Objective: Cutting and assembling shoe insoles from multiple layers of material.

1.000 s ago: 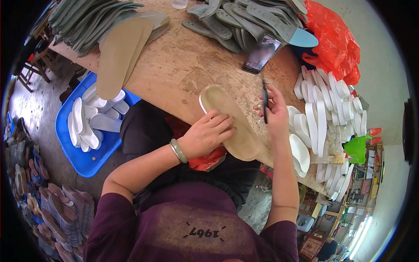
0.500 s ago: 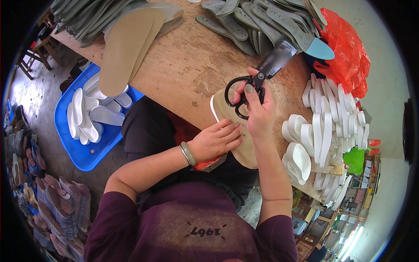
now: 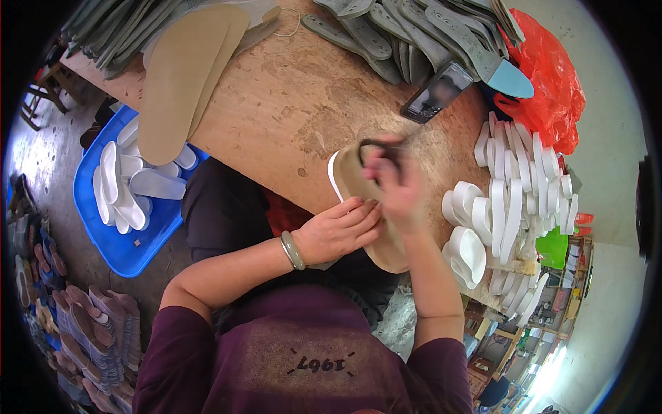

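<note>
A tan insole-shaped piece (image 3: pixel 386 250) with a white edge on its far left side lies at the table's near edge, partly over my lap. My left hand (image 3: pixel 343 230), a bangle on its wrist, rests over the middle of the piece with its fingertips drawn together; whatever they pinch is hidden. Smeared by motion, my right hand (image 3: pixel 401 190) hovers just above the right side of the piece. Its fingers are wrapped round the black-handled scissors (image 3: pixel 376 145), whose blades blur away toward the upper right.
A dark phone (image 3: pixel 436 93) lies beyond the scissors. Grey soles (image 3: pixel 407 38) and tan insole sheets (image 3: pixel 186 76) cover the table's far side. White sole pieces (image 3: pixel 507 207) crowd the right, near a red plastic bag (image 3: pixel 541 76). A blue tray (image 3: pixel 131 259) of white pieces stands left.
My right hand has lowered with the scissors, from upright in front of the phone to close over the tan piece. My left fingers have gone from lying flat to bunched together.
</note>
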The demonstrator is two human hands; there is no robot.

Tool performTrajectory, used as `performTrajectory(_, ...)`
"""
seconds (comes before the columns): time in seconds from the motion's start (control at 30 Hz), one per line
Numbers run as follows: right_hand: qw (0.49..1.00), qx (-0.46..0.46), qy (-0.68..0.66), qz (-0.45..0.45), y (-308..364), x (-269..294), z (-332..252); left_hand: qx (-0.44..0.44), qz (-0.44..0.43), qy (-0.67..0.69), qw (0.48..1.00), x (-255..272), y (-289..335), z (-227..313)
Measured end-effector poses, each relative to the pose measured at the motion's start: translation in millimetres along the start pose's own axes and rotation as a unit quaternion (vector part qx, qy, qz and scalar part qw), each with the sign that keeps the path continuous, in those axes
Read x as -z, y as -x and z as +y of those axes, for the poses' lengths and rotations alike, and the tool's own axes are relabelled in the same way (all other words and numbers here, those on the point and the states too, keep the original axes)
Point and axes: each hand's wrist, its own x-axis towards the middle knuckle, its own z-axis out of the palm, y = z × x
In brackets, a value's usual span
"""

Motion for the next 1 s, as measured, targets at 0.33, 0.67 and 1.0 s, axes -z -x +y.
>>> performTrajectory(0.33,0.996,0.008,0.056,-0.067,-8.7,9.1,3.6,0.014,-0.003,0.014,1.0,3.1,-2.4,2.4)
performTrajectory(0.67,0.983,0.026,-0.177,0.049,9.3,5.7,-3.1,0.016,-0.025,-0.003,1.0,7.6,-2.0,5.4)
performTrajectory(1.0,0.993,0.036,0.09,0.071,18.4,11.8,-23.0,0.003,-0.027,-0.028,0.999,-0.3,0.9,4.4)
